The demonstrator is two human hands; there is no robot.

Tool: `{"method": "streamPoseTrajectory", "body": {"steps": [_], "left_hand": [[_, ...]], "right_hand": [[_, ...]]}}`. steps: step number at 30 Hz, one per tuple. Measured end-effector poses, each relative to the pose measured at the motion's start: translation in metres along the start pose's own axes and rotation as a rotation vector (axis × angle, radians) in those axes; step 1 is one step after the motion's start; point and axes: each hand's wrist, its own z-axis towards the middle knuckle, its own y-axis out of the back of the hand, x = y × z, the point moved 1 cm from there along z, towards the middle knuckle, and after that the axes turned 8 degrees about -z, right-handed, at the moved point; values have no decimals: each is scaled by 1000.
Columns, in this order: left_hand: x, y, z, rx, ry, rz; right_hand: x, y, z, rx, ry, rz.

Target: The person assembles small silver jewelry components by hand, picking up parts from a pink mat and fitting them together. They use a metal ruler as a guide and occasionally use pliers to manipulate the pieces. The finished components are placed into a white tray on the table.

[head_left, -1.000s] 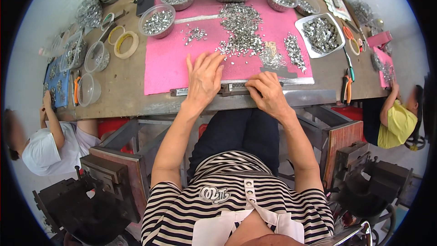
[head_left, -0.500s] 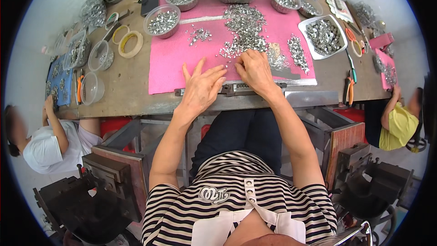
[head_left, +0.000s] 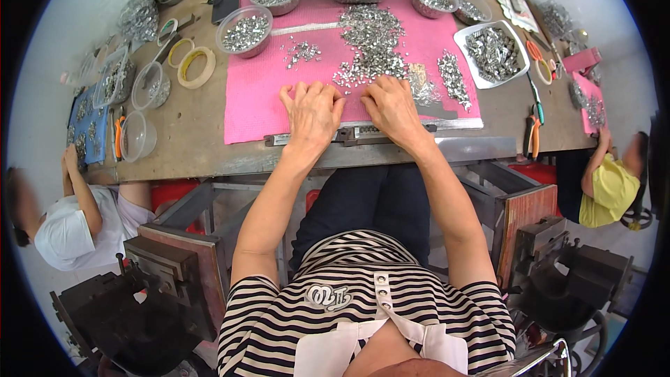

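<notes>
Left hand (head_left: 313, 113) and right hand (head_left: 392, 106) are being held palm-down over the mat (head_left: 255, 101), both with fingers bent inward; whether anything is being gripped by either cannot be told, as the fingertips are being hidden by the knuckles. Nearest, along the edge of the table (head_left: 209, 108), the rail (head_left: 366, 132) is being crossed by both wrists; if one were dropped or swung, the rail could be nudged askew or pushed off the edge. Just beyond the right hand, the pile (head_left: 373, 45) of small metal pieces is lying loose on the mat, so pieces could be scattered by a brushing knuckle, or several could be picked up together. Beside the pile's near right side, the slivers (head_left: 421, 84) are lying close, and a mix-up would probably be caused by a sideways sweep. Farther out, the full dish (head_left: 459, 40) and the tubs (head_left: 259, 50) are standing uncovered; a spill could be caused by a wide reach or a bumped table.
</notes>
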Motion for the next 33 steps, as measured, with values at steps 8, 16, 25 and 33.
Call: {"method": "streamPoseTrajectory", "body": {"steps": [8, 16, 25, 33], "left_hand": [[0, -7, 1, -34, -99, -15], [6, -5, 8, 49, -125, -110], [-38, -1, -16, 169, -197, -326], [-48, -13, -19, 181, -240, -262]], "right_hand": [[-1, 14, -3, 10, -36, 131], [2, 1, 1, -10, 20, 28], [-13, 55, -46, 61, -146, 379], [-4, 48, -62, 8, -17, 201]]}}
